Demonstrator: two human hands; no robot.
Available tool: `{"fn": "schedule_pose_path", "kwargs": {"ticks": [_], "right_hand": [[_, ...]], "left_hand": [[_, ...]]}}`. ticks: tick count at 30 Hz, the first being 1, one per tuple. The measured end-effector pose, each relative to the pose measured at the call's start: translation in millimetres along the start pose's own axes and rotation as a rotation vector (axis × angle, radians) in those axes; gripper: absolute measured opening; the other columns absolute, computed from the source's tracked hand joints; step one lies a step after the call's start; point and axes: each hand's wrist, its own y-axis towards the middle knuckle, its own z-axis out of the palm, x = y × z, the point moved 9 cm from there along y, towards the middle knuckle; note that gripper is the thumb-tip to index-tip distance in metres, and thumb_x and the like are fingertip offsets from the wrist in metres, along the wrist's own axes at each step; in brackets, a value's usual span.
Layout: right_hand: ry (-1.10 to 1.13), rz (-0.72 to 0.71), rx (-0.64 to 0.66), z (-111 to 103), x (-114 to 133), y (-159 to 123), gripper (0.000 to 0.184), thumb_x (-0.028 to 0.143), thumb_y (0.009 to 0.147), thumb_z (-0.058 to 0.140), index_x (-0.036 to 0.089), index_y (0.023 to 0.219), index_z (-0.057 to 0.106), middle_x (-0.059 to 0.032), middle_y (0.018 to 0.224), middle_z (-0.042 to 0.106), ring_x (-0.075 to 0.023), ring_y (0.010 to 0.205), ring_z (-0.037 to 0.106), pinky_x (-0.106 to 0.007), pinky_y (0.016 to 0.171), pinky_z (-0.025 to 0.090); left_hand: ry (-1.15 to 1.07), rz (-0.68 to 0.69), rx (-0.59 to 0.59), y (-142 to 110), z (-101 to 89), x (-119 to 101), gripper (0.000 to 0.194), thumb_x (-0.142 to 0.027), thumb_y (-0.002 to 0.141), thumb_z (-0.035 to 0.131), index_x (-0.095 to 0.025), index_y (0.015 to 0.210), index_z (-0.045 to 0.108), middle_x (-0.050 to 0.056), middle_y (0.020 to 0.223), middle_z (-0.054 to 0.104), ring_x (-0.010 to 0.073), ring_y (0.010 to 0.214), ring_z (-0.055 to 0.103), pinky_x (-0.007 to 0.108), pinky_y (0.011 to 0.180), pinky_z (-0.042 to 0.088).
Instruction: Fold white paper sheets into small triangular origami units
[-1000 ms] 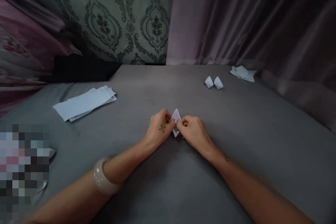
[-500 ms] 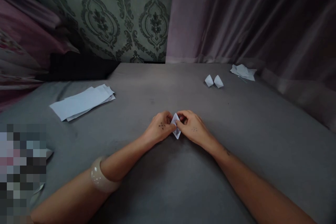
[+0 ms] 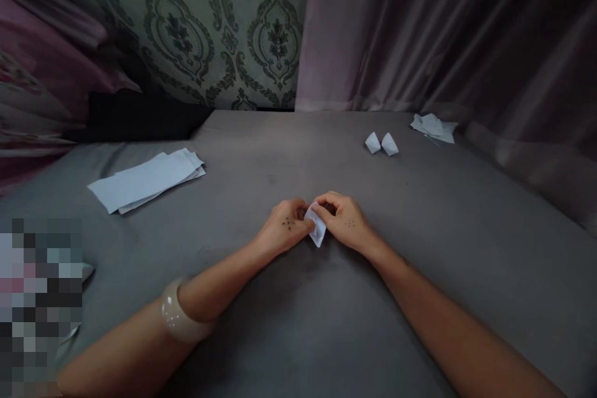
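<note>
A small piece of folded white paper (image 3: pixel 319 234) is held between my two hands, just above the grey cloth surface. My left hand (image 3: pixel 285 224) pinches its left side, the thumb pressed into the middle of the fold. At the upper right edge, my right hand (image 3: pixel 347 221) grips the paper between thumb and fingertips. The fingers behind the paper are partly hidden. Farther off to the right stand two folded white paper shapes (image 3: pixel 390 144), side by side and pointed at the top.
A stack of white paper strips (image 3: pixel 147 180) lies to the left. At the far right is a small pile of white paper pieces (image 3: pixel 435 128). Black cloth (image 3: pixel 144 117) lies at the back left. Purple curtains (image 3: pixel 396 25) hang along the right; the lower left corner is blurred out.
My right hand has shifted its grip from the paper's right side up to its top edge. The paper has turned and tilted a little; my left hand keeps its hold.
</note>
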Motion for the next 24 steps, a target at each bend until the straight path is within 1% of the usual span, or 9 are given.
{"fn": "schedule_pose_path", "kwargs": {"ticks": [7, 11, 13, 15, 16, 18, 20, 22, 24], "right_hand": [[-0.056, -0.166, -0.055, -8, 21, -4, 0.012, 0.015, 0.084, 0.054, 0.018, 0.077, 0.063, -0.0005, 0.078, 0.061, -0.012, 0.072, 0.056, -0.024, 0.067, 0.04], [-0.004, -0.233, -0.033, -5, 28, -7, 0.013, 0.015, 0.084, 0.055, 0.02, 0.078, 0.065, -0.0007, 0.08, 0.062, -0.0127, 0.077, 0.057, -0.025, 0.071, 0.042], [0.062, -0.241, -0.037, -6, 30, -8, 0.012, 0.017, 0.084, 0.056, 0.02, 0.078, 0.066, -0.0006, 0.08, 0.063, -0.0129, 0.079, 0.059, -0.026, 0.073, 0.043], [0.165, -0.188, -0.071, -12, 26, -7, 0.01, 0.021, 0.083, 0.058, 0.021, 0.082, 0.068, -0.0014, 0.084, 0.065, -0.0132, 0.08, 0.06, -0.025, 0.072, 0.045], [0.226, -0.131, -0.094, -16, 20, -7, 0.01, 0.024, 0.083, 0.059, 0.021, 0.086, 0.068, -0.0022, 0.086, 0.066, -0.0136, 0.081, 0.061, -0.025, 0.07, 0.046], [0.344, 0.02, -0.142, -23, 7, -7, 0.019, 0.032, 0.082, 0.06, 0.02, 0.094, 0.068, -0.0044, 0.091, 0.068, -0.0148, 0.081, 0.063, -0.025, 0.065, 0.049], [0.434, 0.169, -0.151, -26, -5, -10, 0.027, 0.039, 0.082, 0.059, 0.018, 0.097, 0.067, -0.0063, 0.091, 0.069, -0.016, 0.08, 0.064, -0.025, 0.061, 0.05], [0.477, 0.272, -0.093, -21, -10, -14, 0.029, 0.041, 0.081, 0.059, 0.016, 0.094, 0.067, -0.0073, 0.087, 0.07, -0.0164, 0.077, 0.065, -0.024, 0.057, 0.049], [0.474, 0.326, 0.0, -11, -8, -17, 0.026, 0.036, 0.08, 0.061, 0.015, 0.092, 0.067, -0.0069, 0.084, 0.07, -0.0154, 0.072, 0.065, -0.023, 0.053, 0.048]], "left_hand": [[0.078, 0.062, 0.033, -1, 1.9, -8, 0.014, -0.027, 0.072, 0.048, -0.017, 0.065, 0.055, -0.005, 0.054, 0.04, 0.0086, 0.052, 0.036, 0.021, 0.047, 0.023], [0.064, 0.112, 0.063, -2, 6.1, -12, 0.013, -0.024, 0.073, 0.046, -0.017, 0.064, 0.052, -0.005, 0.055, 0.038, 0.0083, 0.053, 0.035, 0.02, 0.047, 0.023], [0.058, 0.126, 0.043, -3, 4.5, -14, 0.013, -0.024, 0.074, 0.047, -0.017, 0.065, 0.053, -0.005, 0.055, 0.039, 0.0084, 0.053, 0.036, 0.02, 0.048, 0.025], [0.046, 0.145, -0.017, -3, -1.5, -18, 0.013, -0.025, 0.075, 0.048, -0.016, 0.068, 0.056, -0.004, 0.058, 0.044, 0.0089, 0.055, 0.04, 0.02, 0.049, 0.028], [0.037, 0.155, -0.06, -4, -5.8, -20, 0.013, -0.025, 0.075, 0.049, -0.016, 0.07, 0.058, -0.004, 0.059, 0.047, 0.0091, 0.056, 0.042, 0.02, 0.05, 0.029], [0.024, 0.171, -0.165, -6, -16.5, -24, 0.013, -0.024, 0.076, 0.05, -0.016, 0.074, 0.06, -0.003, 0.061, 0.051, 0.0092, 0.057, 0.045, 0.02, 0.052, 0.032], [0.018, 0.179, -0.273, -8, -27.3, -27, 0.012, -0.021, 0.075, 0.05, -0.016, 0.075, 0.061, -0.004, 0.06, 0.052, 0.0089, 0.056, 0.046, 0.02, 0.053, 0.034], [0.007, 0.177, -0.356, -10, -35.7, -27, 0.013, -0.02, 0.075, 0.05, -0.016, 0.076, 0.062, -0.004, 0.059, 0.052, 0.0087, 0.054, 0.046, 0.02, 0.053, 0.035], [-0.021, 0.177, -0.409, -11, -41.0, -25, 0.014, -0.02, 0.076, 0.05, -0.016, 0.08, 0.063, -0.004, 0.061, 0.054, 0.0088, 0.055, 0.048, 0.02, 0.053, 0.036]]}}
